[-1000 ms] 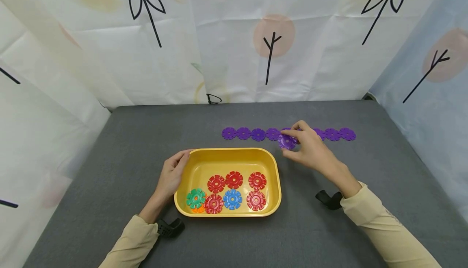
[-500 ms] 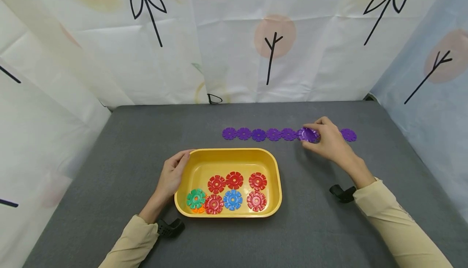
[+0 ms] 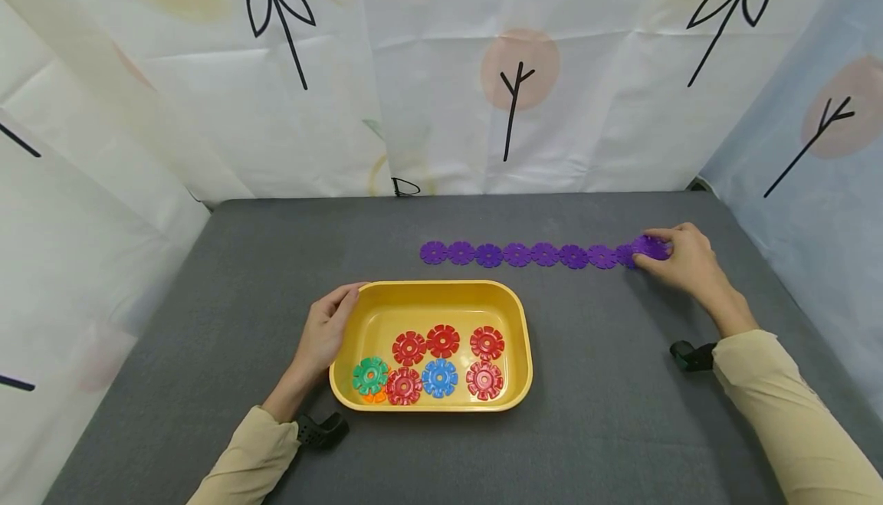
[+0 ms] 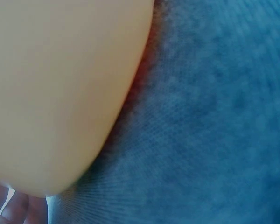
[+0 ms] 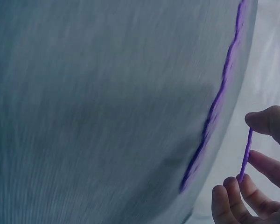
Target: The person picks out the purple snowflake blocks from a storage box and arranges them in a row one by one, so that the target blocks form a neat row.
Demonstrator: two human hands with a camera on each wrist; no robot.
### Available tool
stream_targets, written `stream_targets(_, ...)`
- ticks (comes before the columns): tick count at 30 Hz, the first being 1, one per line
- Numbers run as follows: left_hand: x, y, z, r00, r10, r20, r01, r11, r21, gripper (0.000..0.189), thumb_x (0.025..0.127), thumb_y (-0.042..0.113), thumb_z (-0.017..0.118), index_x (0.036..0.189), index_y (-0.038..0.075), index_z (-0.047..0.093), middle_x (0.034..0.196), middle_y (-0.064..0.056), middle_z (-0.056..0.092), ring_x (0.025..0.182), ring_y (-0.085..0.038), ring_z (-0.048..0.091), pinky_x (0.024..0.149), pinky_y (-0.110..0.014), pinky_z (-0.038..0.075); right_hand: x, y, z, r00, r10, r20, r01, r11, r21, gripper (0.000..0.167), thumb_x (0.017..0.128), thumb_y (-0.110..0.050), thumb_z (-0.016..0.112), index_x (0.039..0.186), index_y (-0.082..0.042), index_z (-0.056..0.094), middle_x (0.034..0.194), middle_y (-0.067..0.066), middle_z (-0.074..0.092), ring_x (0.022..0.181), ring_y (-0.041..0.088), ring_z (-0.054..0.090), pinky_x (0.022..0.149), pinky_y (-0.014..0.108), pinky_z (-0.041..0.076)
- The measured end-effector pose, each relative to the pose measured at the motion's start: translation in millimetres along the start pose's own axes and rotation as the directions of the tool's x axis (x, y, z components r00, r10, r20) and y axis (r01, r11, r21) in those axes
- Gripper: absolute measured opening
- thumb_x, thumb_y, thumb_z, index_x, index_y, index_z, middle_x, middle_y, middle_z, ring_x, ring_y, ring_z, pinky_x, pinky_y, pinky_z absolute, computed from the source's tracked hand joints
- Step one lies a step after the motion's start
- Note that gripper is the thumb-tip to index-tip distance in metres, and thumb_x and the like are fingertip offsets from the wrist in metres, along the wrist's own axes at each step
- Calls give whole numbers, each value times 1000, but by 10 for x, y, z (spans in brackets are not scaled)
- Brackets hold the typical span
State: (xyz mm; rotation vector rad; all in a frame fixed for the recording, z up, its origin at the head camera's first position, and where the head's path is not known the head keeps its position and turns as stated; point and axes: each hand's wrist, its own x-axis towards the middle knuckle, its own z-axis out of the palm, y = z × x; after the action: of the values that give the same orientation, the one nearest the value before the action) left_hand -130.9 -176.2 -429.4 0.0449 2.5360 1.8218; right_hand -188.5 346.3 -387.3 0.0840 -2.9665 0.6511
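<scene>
My right hand (image 3: 693,263) pinches a purple flower-shaped plastic disc (image 3: 651,246) by its edges, between thumb and fingers. That disc hovers over the right end of a row of purple flower discs (image 3: 545,254) on the table. Seen edge-on in the right wrist view, the held disc (image 5: 246,154) is apart from the row (image 5: 213,109). My left hand (image 3: 326,330) grips the upper left rim of a yellow tray (image 3: 431,286). Fingertips (image 4: 19,207) show past the tray's edge in the left wrist view.
Inside the tray lie several red flower discs (image 3: 443,342), a blue one (image 3: 439,378), a green one (image 3: 370,375) and a partly covered orange one (image 3: 375,396). A grey cloth (image 3: 586,428) covers the table. Printed white curtains (image 3: 428,68) stand behind it and at the sides.
My right hand has moved right along the row with the purple disc, from its middle to its right end. The left hand and the tray have stayed put.
</scene>
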Motion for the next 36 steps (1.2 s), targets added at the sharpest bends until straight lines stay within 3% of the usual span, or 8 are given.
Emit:
stream_targets(4,-8,1,4,1000,-5,-2,5,1000,-4,41,112,29,43,137,2,61,132,-20,65,107,-31,65,84,-14,56,10,238,-64,999,51,2,-51,999,-3,50,95,-21,68,127,16,60,110,41,57,100,47,49,77,53,38)
stream_targets(10,-10,8,8,1000,-10,-4,10,1000,4,41,112,30,43,137,3,60,132,-20,64,109,-33,65,85,-14,55,-57,498,-170,985,169,24,-169,986,-3,55,99,-26,62,132,17,55,124,47,52,112,56,48,86,62,38)
stream_targets(14,-10,10,10,1000,-7,-2,7,1000,-2,41,111,30,43,137,3,61,132,-20,65,109,-33,66,85,-14,56,-90,628,-195,980,194,40,-194,981,-19,56,99,-26,61,131,19,52,125,48,51,111,56,49,90,63,35)
stream_targets(22,-2,4,10,1000,2,6,-2,1000,3,42,112,30,42,137,2,60,131,-21,65,105,-26,67,83,-15,57,-143,668,-164,970,231,80,-227,973,-49,58,101,-28,58,132,21,49,126,48,50,111,58,49,89,67,40)
stream_targets(31,3,-1,13,1000,10,9,-10,1000,1,42,112,31,42,137,2,60,131,-22,65,106,-28,67,84,-16,57,-212,673,-211,917,359,172,-364,931,1,75,103,-42,51,142,22,37,137,49,41,126,65,37,100,71,36)
stream_targets(36,6,0,11,1000,8,2,-8,1000,0,41,112,30,42,137,2,60,131,-20,65,107,-31,67,84,-16,57,-200,667,-191,928,335,163,-343,939,17,69,105,-36,50,139,23,39,135,49,44,123,63,43,98,70,38)
